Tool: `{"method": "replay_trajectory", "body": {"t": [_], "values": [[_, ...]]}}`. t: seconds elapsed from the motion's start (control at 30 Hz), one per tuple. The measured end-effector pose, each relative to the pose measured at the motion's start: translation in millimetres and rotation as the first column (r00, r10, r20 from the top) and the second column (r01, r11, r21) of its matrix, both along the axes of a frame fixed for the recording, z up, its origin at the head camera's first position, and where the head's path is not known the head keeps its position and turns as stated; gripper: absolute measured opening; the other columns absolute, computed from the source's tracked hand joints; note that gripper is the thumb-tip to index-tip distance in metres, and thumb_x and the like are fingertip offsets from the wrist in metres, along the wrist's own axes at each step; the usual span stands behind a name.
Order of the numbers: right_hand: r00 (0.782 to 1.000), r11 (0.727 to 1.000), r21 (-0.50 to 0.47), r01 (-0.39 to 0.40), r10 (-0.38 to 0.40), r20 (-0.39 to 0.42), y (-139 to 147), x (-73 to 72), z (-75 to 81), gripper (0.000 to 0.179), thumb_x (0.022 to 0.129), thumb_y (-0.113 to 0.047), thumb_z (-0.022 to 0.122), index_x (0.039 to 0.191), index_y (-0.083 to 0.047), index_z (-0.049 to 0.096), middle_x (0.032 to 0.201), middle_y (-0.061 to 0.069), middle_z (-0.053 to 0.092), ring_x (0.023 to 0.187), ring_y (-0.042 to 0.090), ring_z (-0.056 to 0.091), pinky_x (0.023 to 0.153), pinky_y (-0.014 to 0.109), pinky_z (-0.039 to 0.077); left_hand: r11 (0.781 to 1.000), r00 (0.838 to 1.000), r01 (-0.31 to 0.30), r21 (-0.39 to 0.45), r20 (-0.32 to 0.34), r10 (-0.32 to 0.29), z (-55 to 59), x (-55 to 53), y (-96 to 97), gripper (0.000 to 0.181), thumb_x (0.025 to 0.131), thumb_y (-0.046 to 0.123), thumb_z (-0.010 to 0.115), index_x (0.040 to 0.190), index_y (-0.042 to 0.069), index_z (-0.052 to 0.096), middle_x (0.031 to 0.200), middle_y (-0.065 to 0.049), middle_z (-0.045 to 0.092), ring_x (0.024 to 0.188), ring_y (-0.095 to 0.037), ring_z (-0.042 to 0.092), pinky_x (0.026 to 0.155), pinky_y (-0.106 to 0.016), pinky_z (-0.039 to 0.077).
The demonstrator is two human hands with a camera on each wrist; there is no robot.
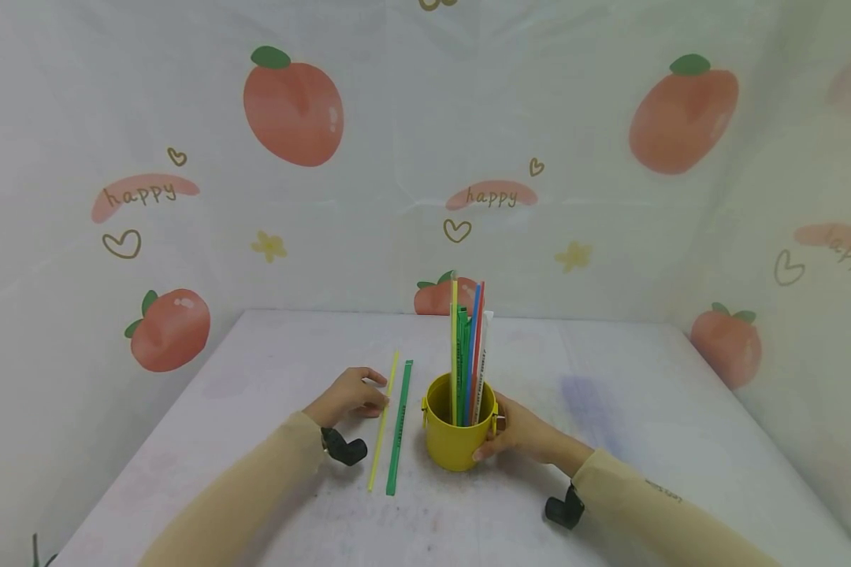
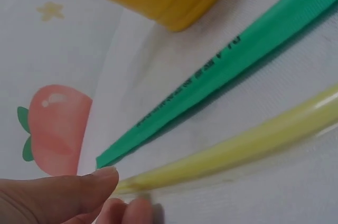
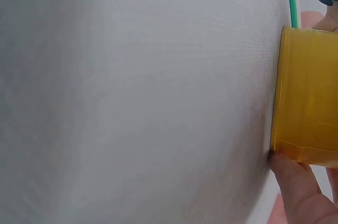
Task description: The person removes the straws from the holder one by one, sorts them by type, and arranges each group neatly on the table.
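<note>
A yellow straw (image 1: 379, 445) in a clear sleeve lies lengthwise on the table. My left hand (image 1: 354, 392) is at its upper half, with thumb and fingertips pinching it in the left wrist view. Alongside, to the right, lies a green straw wrapper (image 1: 399, 433) with black print. My right hand (image 1: 514, 429) grips a small yellow bucket (image 1: 450, 449) from its right side, the thumb low on its wall (image 3: 306, 97). Upright in the bucket stand several straws: a yellow one (image 1: 455, 339), green-wrapped ones (image 1: 462, 354), blue (image 1: 473, 339), red (image 1: 479, 346) and a white-wrapped one (image 1: 485, 354).
The table (image 1: 610, 488) has a white cloth with faint coloured patches. Behind it and at both sides hangs a pale curtain (image 1: 397, 118) printed with red fruit, hearts and lettering. A black wrist camera (image 1: 346, 447) sits below the left hand, near the yellow straw.
</note>
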State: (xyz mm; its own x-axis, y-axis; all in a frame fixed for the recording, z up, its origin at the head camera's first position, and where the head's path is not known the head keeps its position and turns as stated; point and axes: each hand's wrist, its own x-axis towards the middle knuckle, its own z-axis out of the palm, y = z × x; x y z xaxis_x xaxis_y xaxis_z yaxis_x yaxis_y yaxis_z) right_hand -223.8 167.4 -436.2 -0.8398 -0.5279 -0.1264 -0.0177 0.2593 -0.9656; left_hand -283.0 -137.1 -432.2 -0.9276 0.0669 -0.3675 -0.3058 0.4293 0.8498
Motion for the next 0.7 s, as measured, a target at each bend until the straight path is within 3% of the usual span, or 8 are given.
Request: {"method": "replay_trajectory", "body": {"t": [0.13, 0.33, 0.57, 0.7], "values": [[1.000, 1.000, -0.005, 0.000, 0.001, 0.002, 0.0, -0.7, -0.7, 0.101, 0.064, -0.010, 0.085, 0.145, -0.010, 0.024, 0.137, 0.009, 0.042, 0.119, 0.029, 0.044, 0.100, 0.043, 0.039, 0.999, 0.999, 0.035, 0.020, -0.021, -0.035, 7.2, 2.3, -1.2, 0.038, 0.077, 0.002, 0.070, 0.113, 0.003, 0.059, 0.090, -0.012, 0.060, 0.068, -0.016, 0.059, 0.063, -0.028, 0.054], [1.000, 1.000, 0.008, 0.012, -0.012, 0.000, 0.7, -0.5, -0.8, 0.102, 0.063, -0.011, 0.085, 0.145, -0.009, 0.025, 0.138, 0.009, 0.042, 0.122, 0.030, 0.041, 0.102, 0.044, 0.037, 0.992, 0.993, 0.098, 0.084, -0.071, -0.092, 30.4, 1.2, 4.8, 0.040, 0.080, 0.002, 0.068, 0.119, 0.002, 0.057, 0.097, -0.013, 0.062, 0.086, -0.023, 0.063, 0.075, -0.036, 0.055], [1.000, 1.000, 0.007, 0.011, -0.011, -0.004, 0.5, -0.5, -0.7, 0.100, 0.063, -0.009, 0.085, 0.144, -0.009, 0.026, 0.138, 0.009, 0.042, 0.124, 0.030, 0.039, 0.103, 0.045, 0.034, 0.972, 0.971, 0.197, 0.131, -0.163, -0.175, 62.5, 7.1, 12.5, 0.037, 0.084, 0.007, 0.066, 0.120, 0.004, 0.056, 0.104, -0.014, 0.062, 0.099, -0.034, 0.059, 0.080, -0.038, 0.053], [1.000, 1.000, 0.006, 0.004, -0.004, -0.004, 0.3, -0.6, 0.0, 0.101, 0.064, -0.010, 0.085, 0.145, -0.009, 0.025, 0.139, 0.009, 0.041, 0.124, 0.031, 0.039, 0.102, 0.045, 0.036, 0.958, 0.959, 0.229, 0.171, -0.209, -0.192, 79.0, 13.9, 18.5, 0.035, 0.085, 0.007, 0.066, 0.119, 0.005, 0.057, 0.105, -0.015, 0.062, 0.098, -0.031, 0.060, 0.082, -0.037, 0.053]]}}
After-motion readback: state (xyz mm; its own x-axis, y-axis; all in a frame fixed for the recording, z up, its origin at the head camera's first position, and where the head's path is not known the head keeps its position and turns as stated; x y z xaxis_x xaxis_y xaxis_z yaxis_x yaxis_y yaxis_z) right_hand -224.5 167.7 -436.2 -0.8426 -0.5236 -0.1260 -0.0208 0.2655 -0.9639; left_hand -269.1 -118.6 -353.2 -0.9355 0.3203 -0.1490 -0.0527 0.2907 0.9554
